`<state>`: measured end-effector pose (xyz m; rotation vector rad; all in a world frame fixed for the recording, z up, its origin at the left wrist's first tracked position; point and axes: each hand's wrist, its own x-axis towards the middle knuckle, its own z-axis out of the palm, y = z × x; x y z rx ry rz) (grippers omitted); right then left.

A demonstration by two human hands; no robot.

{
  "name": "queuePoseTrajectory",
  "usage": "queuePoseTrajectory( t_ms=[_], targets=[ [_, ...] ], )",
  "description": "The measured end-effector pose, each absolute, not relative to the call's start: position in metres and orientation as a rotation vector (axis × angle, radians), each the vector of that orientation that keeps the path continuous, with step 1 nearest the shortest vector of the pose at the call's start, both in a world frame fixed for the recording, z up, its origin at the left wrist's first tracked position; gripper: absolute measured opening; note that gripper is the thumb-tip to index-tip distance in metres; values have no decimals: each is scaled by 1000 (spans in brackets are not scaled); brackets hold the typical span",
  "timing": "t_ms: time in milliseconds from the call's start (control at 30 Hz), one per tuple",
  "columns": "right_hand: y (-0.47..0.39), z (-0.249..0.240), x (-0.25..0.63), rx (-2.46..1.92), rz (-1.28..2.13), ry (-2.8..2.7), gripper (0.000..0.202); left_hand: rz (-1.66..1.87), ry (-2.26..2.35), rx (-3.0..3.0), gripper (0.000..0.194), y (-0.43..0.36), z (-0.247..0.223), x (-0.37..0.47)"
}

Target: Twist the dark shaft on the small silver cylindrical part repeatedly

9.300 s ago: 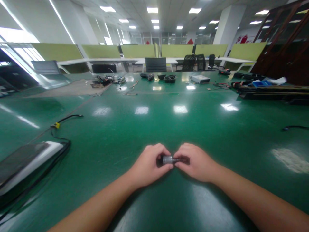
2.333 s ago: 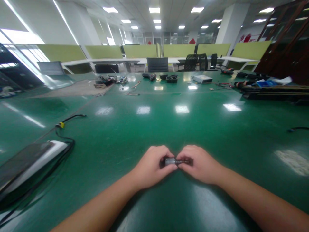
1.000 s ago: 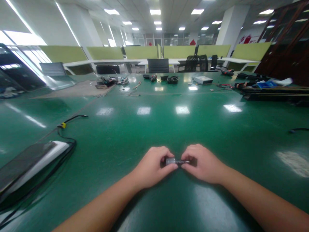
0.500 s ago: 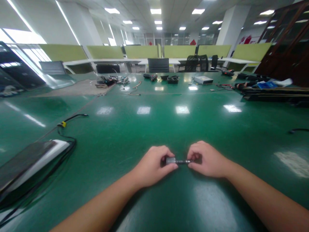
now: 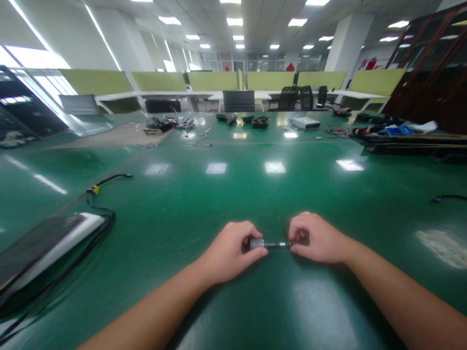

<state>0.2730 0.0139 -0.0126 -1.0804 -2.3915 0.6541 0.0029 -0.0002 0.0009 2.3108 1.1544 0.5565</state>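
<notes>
Our right hand has drawn further off to the right since the earlier frames, so more of the thin shaft now shows between our hands; our left hand stays in about the same place. We hold a small metal tool level, just above or on the green table, near the edge closest to us; we cannot tell whether it touches the surface. Our left thumb and fingers pinch its thick silver barrel, and the end behind it is hidden in that hand; our right thumb and fingertips pinch the far end of the shaft, with the other fingers curled in.

To our left lies a flat device with a dark top and a white edge, a black cable running beside it, and a yellow tag further along; to our right, another cable comes in from the side, with a pale patch nearer us; across the table sit a white box and a black tray.
</notes>
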Motion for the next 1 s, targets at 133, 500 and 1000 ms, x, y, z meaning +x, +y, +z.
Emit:
queuePoseTrajectory(
  t_ms=[133,500,1000],
  targets=[
    [13,-13,271,-1089,642,-2397,6,562,1149,2307,21,0,1,3],
    [10,-14,262,-1106,637,-2377,8,562,1169,2275,20,-1,1,3],
    [3,-18,242,-1054,604,-2305,5,552,1163,2306,20,0,-2,5]
  ],
)
